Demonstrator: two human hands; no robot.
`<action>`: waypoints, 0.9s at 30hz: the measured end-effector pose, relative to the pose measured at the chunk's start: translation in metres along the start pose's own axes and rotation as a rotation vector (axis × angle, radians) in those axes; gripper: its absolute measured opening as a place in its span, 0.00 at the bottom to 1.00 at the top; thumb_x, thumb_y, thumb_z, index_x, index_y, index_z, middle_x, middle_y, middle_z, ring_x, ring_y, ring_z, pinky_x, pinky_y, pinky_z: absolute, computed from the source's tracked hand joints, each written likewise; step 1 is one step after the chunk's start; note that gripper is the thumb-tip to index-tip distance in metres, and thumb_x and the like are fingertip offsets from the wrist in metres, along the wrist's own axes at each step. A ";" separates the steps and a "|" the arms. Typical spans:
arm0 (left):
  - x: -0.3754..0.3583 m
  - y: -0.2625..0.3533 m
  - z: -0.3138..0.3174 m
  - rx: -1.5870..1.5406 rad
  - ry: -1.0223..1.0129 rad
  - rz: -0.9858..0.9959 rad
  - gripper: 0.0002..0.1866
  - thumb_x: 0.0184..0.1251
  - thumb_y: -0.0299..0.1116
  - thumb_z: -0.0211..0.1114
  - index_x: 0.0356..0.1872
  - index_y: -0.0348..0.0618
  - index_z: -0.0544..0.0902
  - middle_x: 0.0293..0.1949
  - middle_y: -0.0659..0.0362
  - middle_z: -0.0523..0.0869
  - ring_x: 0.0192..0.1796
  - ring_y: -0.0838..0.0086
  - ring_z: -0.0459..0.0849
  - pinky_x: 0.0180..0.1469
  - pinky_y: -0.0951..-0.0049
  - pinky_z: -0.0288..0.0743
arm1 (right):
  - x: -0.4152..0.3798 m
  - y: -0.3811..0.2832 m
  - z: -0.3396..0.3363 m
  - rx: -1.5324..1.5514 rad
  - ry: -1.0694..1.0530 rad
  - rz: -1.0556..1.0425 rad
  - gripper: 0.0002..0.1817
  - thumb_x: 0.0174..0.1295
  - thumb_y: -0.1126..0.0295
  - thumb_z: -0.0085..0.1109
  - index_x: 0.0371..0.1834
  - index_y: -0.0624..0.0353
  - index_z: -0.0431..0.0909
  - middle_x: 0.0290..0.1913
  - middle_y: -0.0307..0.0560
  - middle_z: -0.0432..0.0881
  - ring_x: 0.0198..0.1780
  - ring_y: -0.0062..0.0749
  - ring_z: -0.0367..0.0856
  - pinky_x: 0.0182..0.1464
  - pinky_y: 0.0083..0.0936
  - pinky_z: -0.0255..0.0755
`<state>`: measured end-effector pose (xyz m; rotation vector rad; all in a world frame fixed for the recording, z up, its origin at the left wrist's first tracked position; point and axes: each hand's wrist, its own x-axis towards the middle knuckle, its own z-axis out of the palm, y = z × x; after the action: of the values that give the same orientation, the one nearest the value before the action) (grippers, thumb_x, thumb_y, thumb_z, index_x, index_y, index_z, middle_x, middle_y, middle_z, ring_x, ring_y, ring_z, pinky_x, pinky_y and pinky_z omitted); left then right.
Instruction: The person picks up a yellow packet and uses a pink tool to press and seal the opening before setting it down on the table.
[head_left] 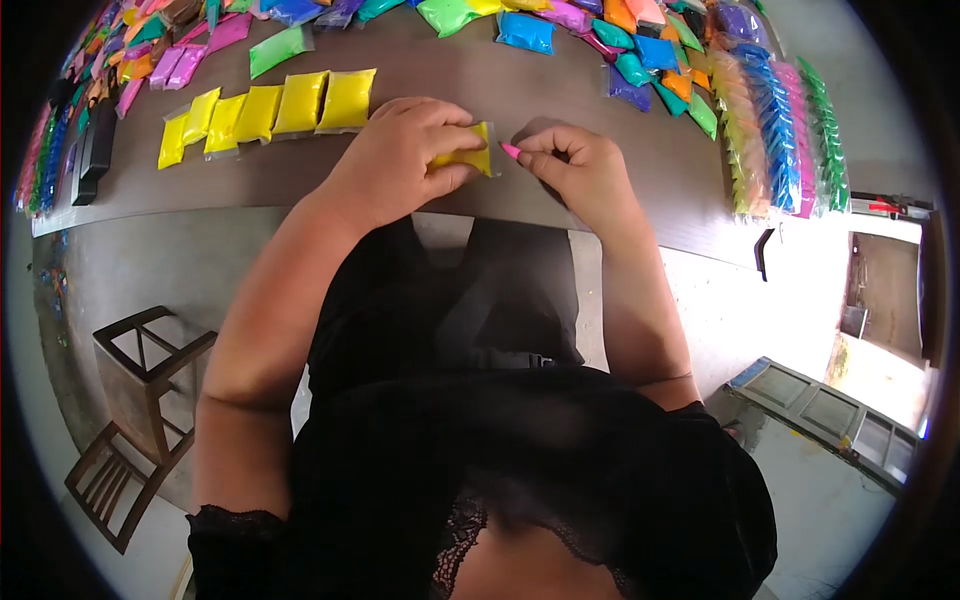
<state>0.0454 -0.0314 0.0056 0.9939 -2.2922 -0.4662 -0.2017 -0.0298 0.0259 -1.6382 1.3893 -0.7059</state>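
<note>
dk wood chair [133, 397] on gray flr [210, 262]

"From where does this view look?"

"From the person's head, forward and steeply down over the black top [560, 460]."

"How near is the desk [410, 60]?"

"Close, just ahead; its near edge and both near corners show, with floor [240, 260] below."

From here I can read no words, labels, brands, numbers or signs anywhere: none on the small glossy yellow plastic packets [301, 101], none on the brown tabletop [300, 180], none on the plain black lace-trimmed top [480, 440].
</note>
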 end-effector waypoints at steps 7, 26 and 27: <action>-0.003 0.006 0.008 0.144 0.058 0.060 0.17 0.54 0.35 0.76 0.46 0.51 0.87 0.55 0.60 0.83 0.63 0.60 0.79 0.69 0.55 0.69 | -0.005 0.000 -0.001 -0.003 0.012 0.040 0.06 0.60 0.72 0.69 0.37 0.63 0.88 0.32 0.44 0.85 0.34 0.24 0.81 0.40 0.24 0.74; -0.003 0.006 0.010 0.147 0.061 0.071 0.15 0.53 0.33 0.77 0.44 0.49 0.88 0.56 0.62 0.84 0.64 0.63 0.79 0.69 0.58 0.69 | -0.001 -0.002 0.007 -0.152 -0.014 -0.063 0.06 0.59 0.71 0.67 0.37 0.60 0.87 0.35 0.48 0.85 0.38 0.40 0.84 0.42 0.30 0.76; -0.003 0.006 0.010 0.147 0.065 0.071 0.16 0.54 0.33 0.77 0.45 0.48 0.87 0.56 0.62 0.84 0.64 0.63 0.79 0.69 0.58 0.69 | -0.001 -0.002 0.009 -0.155 -0.002 -0.060 0.06 0.59 0.71 0.67 0.37 0.60 0.87 0.36 0.48 0.85 0.38 0.40 0.84 0.42 0.31 0.76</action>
<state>0.0375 -0.0243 -0.0007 0.9783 -2.3212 -0.2359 -0.1935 -0.0268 0.0240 -1.8070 1.4285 -0.6440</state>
